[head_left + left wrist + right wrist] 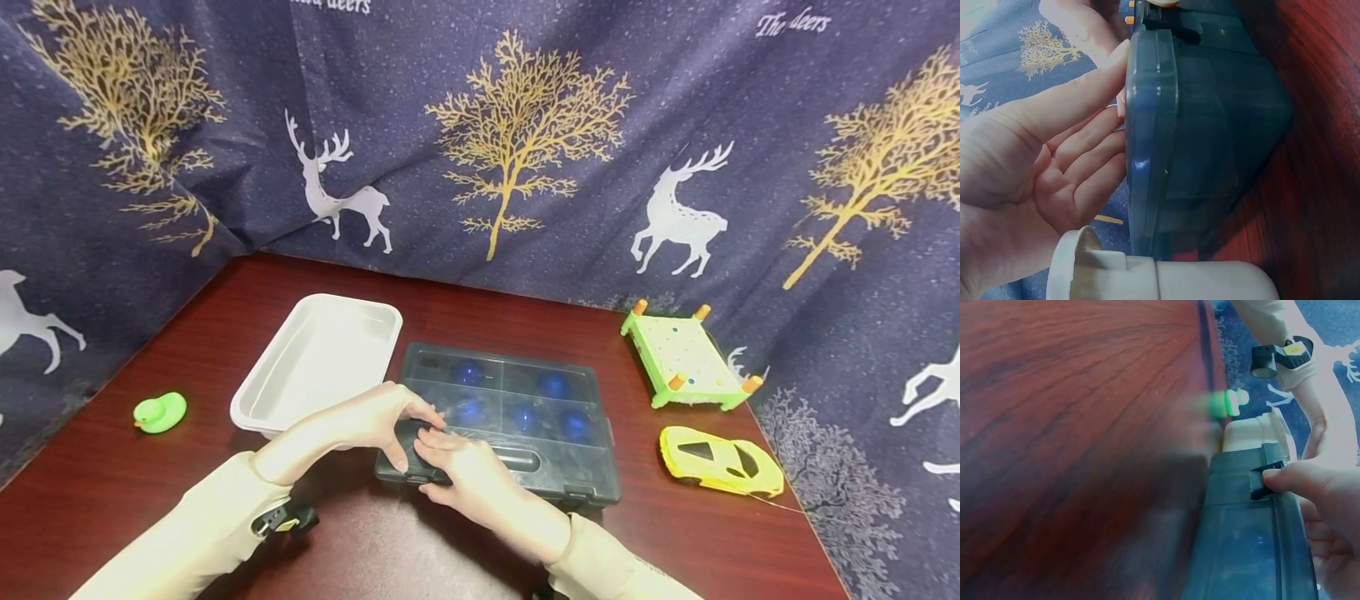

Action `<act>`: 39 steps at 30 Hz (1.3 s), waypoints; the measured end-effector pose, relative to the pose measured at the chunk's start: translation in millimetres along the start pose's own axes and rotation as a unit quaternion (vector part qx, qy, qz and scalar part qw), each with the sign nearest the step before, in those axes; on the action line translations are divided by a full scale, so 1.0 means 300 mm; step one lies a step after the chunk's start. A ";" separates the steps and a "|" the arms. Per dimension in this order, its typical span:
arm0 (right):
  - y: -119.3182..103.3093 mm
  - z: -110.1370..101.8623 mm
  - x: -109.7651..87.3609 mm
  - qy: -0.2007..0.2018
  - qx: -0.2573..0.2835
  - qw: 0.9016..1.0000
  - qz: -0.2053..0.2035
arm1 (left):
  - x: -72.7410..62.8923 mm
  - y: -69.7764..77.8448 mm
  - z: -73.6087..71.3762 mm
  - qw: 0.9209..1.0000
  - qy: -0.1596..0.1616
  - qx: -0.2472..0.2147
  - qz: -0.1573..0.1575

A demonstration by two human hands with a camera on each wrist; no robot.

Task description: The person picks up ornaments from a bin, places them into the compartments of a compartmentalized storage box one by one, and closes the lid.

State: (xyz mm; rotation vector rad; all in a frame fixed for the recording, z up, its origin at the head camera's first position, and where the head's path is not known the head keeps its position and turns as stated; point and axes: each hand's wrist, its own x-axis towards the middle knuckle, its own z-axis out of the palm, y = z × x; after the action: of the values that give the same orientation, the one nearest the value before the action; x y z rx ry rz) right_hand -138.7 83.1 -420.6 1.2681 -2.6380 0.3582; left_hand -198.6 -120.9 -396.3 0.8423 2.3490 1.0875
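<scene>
A dark, see-through plastic storage box (517, 425) lies with its lid down, a handle recess along the near side. Several blue round things (555, 385) show through the lid. My left hand (378, 421) rests on the lid's near left corner, its fingers stretched over the top and its thumb at the edge. Beside it my right hand (480, 479) has its fingers on the lid. In the right wrist view, its thumb presses the black latch (1265, 481) on the box's front side. The fingertips are partly hidden.
A white tray (251, 392) stands left of the box, close against it. A green toy duck (161, 412) sits farther left. On the right are a green toy bed (690, 358) and a yellow toy car (720, 462). A patterned cloth (525, 167) hangs behind the table.
</scene>
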 end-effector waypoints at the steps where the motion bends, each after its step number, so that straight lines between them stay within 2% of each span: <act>1: 0.000 -0.001 0.002 0.000 0.000 1.000 -0.001 | 0.000 0.000 0.000 1.000 0.000 0.001 0.001; 12: -0.011 -0.016 0.010 -0.024 0.005 1.000 0.016 | 0.002 0.001 0.001 1.000 0.001 0.006 -0.002; 28: -0.019 -0.012 0.019 -0.002 -0.001 1.000 0.011 | 0.003 -0.003 0.000 1.000 0.000 0.002 0.001; 33: -0.015 -0.006 0.018 -0.001 0.000 1.000 0.014 | 0.003 0.005 0.000 1.000 0.000 0.014 -0.002; 39: -0.007 -0.004 0.010 -0.014 0.028 0.999 0.029 | -0.004 0.016 -0.004 0.999 -0.003 0.052 0.012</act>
State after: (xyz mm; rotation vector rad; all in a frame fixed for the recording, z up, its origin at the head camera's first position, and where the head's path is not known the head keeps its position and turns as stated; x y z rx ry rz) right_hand -138.9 79.9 -418.4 1.2236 -2.7103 0.4285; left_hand -196.8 -119.8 -391.8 0.9122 2.4139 0.9785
